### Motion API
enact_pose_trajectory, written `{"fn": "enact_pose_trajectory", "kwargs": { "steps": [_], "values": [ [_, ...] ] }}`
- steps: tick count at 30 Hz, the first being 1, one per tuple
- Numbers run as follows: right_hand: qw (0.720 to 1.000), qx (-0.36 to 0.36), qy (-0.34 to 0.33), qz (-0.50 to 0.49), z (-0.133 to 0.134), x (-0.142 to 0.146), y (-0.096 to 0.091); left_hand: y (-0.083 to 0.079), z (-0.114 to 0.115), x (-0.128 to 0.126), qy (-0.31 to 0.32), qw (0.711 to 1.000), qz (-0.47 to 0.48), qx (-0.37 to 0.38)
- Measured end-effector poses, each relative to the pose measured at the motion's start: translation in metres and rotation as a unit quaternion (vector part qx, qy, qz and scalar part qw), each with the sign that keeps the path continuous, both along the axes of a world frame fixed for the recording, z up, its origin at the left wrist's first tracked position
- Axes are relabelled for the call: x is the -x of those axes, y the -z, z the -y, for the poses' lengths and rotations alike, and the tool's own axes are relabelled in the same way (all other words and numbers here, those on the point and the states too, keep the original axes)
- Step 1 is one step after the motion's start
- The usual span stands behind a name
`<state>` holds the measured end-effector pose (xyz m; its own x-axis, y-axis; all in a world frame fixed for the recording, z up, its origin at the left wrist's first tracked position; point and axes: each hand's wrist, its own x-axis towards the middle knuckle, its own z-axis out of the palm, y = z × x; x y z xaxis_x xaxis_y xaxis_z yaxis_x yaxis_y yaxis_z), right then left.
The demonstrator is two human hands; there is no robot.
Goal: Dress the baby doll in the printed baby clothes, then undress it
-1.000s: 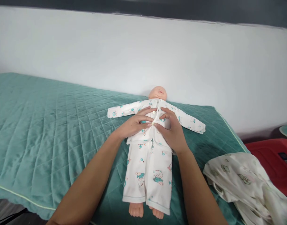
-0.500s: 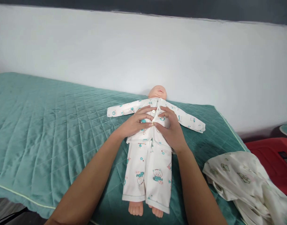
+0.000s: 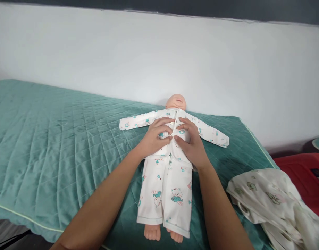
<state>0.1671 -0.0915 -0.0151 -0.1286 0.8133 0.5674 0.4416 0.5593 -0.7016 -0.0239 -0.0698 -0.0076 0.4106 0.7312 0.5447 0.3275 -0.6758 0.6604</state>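
A baby doll (image 3: 176,101) lies on its back, wearing a white printed pajama top (image 3: 213,136) and matching pajama pants (image 3: 177,184). Over the chest, my left hand (image 3: 159,135) pinches the front edge of the top, thumb and index finger together at the opening. My right hand (image 3: 190,140) mirrors it on the other edge, its thumb close to the left thumb. A round button (image 3: 172,123) shows above the fingertips. Whatever lies right between the fingertips is mostly hidden. The doll's bare feet (image 3: 152,232) stick out of the pant legs.
A green quilted cover (image 3: 57,146) spreads under the doll. At the right edge lies a crumpled white printed cloth (image 3: 274,198), beside a red plastic object (image 3: 302,177). Behind the doll's head rises a white wall (image 3: 123,55).
My hands stay at the same spot on the top's front, with only small finger shifts. The view has moved slightly.
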Motion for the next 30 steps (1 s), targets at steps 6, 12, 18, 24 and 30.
{"fn": "enact_pose_trajectory", "kwargs": {
  "steps": [6, 12, 18, 24, 30],
  "values": [
    [0.999, 0.026, 0.01, -0.033, 0.0019, 0.0034, -0.0043, -0.0021, 0.0033, 0.0002, -0.001, 1.0, -0.014, -0.02],
    [0.998, 0.044, 0.008, -0.033, 0.0026, 0.0048, -0.0076, -0.0053, 0.0059, 0.0003, -0.001, 0.999, -0.05, -0.008],
    [0.999, 0.046, 0.007, 0.011, 0.0046, 0.0048, -0.0075, -0.0032, 0.007, -0.0028, -0.02, 0.999, -0.006, 0.034],
    [0.998, 0.053, 0.011, 0.037, 0.0054, 0.0063, -0.0062, 0.0018, 0.0048, -0.0045, -0.027, 0.999, 0.015, 0.041],
    [0.998, 0.066, 0.011, 0.001, 0.0039, 0.007, -0.0079, -0.002, 0.009, -0.0047, -0.022, 0.997, 0.042, 0.062]
  ]
}}
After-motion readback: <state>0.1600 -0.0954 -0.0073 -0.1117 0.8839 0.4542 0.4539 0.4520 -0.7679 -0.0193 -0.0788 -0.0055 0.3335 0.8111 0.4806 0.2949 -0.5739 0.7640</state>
